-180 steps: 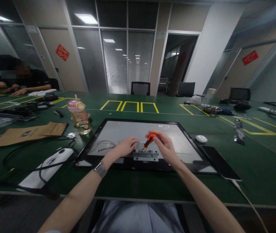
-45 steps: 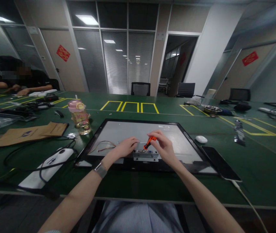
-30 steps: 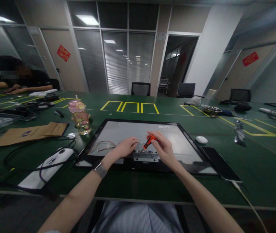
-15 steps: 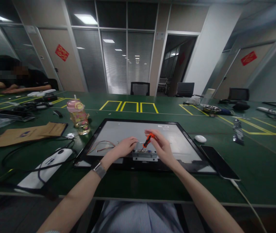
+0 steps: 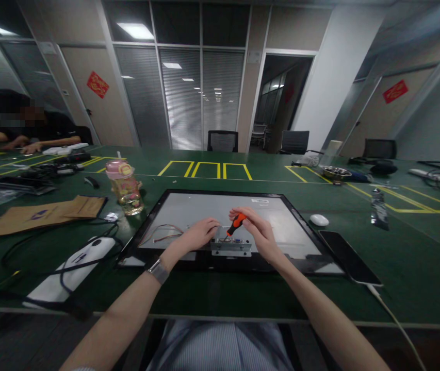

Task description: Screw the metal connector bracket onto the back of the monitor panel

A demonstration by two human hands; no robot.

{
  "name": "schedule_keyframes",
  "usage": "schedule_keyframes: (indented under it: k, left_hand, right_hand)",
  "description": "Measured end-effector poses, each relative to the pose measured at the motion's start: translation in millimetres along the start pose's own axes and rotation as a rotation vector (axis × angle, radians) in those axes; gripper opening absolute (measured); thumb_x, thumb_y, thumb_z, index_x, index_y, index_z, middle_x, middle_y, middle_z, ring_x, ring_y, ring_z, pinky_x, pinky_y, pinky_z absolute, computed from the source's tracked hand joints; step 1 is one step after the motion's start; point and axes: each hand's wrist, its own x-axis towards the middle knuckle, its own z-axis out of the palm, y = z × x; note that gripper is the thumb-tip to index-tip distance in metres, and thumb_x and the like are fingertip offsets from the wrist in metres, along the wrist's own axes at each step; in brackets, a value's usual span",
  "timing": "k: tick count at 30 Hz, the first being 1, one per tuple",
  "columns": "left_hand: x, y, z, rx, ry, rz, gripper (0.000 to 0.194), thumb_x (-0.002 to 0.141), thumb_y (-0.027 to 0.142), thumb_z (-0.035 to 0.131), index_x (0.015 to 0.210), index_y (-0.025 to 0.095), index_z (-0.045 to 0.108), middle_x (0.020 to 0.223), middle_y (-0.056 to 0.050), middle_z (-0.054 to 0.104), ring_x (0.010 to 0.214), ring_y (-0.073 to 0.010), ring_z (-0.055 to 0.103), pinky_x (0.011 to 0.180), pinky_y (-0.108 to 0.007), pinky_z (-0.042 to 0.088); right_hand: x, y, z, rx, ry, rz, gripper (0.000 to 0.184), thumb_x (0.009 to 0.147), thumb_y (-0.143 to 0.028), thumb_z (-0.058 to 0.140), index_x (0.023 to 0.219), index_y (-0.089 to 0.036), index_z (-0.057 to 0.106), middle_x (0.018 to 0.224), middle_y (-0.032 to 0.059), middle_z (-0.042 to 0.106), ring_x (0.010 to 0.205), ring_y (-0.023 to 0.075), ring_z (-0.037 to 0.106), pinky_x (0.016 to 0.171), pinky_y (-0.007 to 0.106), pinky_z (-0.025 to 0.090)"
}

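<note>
My right hand [image 5: 257,231] grips an orange and black screwdriver [image 5: 237,223]. Its shaft slants down to the left into a small circuit board [image 5: 232,240] behind a metal bracket [image 5: 230,248]. The tip is too small to make out. Curled at the left end of the bracket is my left hand [image 5: 200,233], fingers together; its fingertips seem to press on that end, though the contact is partly hidden. Board and bracket sit near the front edge of a flat display panel [image 5: 189,203] with a black frame, lying on the green table. Thin wires [image 5: 167,237] lie left of my left hand.
To the left are a drink bottle [image 5: 125,188], a brown paper envelope [image 5: 45,212] and a white power strip [image 5: 70,270] with black cables. A phone [image 5: 349,256] on a cable and a white earbud case [image 5: 319,220] lie right. Another person [image 5: 45,123] sits far left.
The screwdriver has changed its tilt slightly in my right hand, its shaft staying over the board. My left hand keeps its place. The view has shifted slightly.
</note>
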Motion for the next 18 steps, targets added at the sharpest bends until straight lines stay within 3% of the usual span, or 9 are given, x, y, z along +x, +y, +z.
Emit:
schedule_keyframes:
  k: [3,5,8,12,15,18]
  left_hand:
    - [0.1,0.3,-0.3,0.0,0.007,0.01,0.033,0.096,0.028,0.034,0.116,0.021,0.059,0.122,-0.006,0.06,0.112,-0.0201,0.055,0.102,-0.035,0.04]
    - [-0.2,0.2,0.0,-0.011,0.004,0.014,0.033,0.096,0.028,0.034,0.115,0.021,0.059,0.121,-0.006,0.06,0.111,-0.0197,0.055,0.102,-0.034,0.04]
    - [-0.5,-0.8,1.0,-0.018,0.016,0.011,0.033,0.096,0.028,0.034,0.116,0.021,0.059,0.121,-0.006,0.06,0.111,-0.0194,0.056,0.101,-0.033,0.041]
    - [-0.7,-2.3,1.9,-0.022,0.016,0.003,0.032,0.095,0.027,0.036,0.116,0.02,0.058,0.121,-0.007,0.06,0.11,-0.0197,0.056,0.1,-0.033,0.041]
    - [-0.8,-2.6,1.8,-0.013,0.005,0.0,0.032,0.095,0.027,0.035,0.116,0.02,0.058,0.122,-0.006,0.059,0.111,-0.0193,0.056,0.101,-0.033,0.041]
    - [-0.8,-2.7,1.6,0.01,0.014,0.001,0.032,0.096,0.028,0.035,0.116,0.021,0.058,0.123,-0.006,0.059,0.113,-0.0192,0.055,0.103,-0.033,0.039]
  right_hand:
    - [-1.4,-2.0,0.1,0.09,-0.076,0.037,0.035,0.095,-0.03,0.044,0.129,-0.029,0.054,0.123,0.0085,0.062,0.111,0.0235,0.062,0.097,0.047,0.049]
    - [-1.1,-0.3,-0.6,0.08,-0.066,0.048,0.036,0.094,-0.03,0.047,0.13,-0.029,0.054,0.12,0.0083,0.064,0.107,0.0225,0.064,0.094,0.045,0.052]
    - [1.5,2.8,-2.5,-0.006,-0.008,0.03,0.029,0.089,-0.03,0.057,0.117,-0.026,0.065,0.102,0.0076,0.067,0.092,0.0203,0.067,0.081,0.037,0.056]
    - [5.0,2.8,-4.2,-0.113,0.072,-0.002,0.02,0.078,-0.03,0.071,0.097,-0.024,0.073,0.081,0.0033,0.06,0.074,0.0168,0.062,0.069,0.031,0.054]
    - [4.9,-0.6,-4.4,-0.156,0.077,-0.029,0.018,0.086,-0.031,0.061,0.098,-0.024,0.072,0.084,0.0049,0.063,0.079,0.0182,0.063,0.076,0.034,0.053]
    - [3.5,-6.2,-4.1,-0.136,-0.001,-0.053,0.028,0.095,-0.031,0.045,0.111,-0.025,0.067,0.109,0.0088,0.066,0.104,0.0222,0.062,0.093,0.039,0.048]
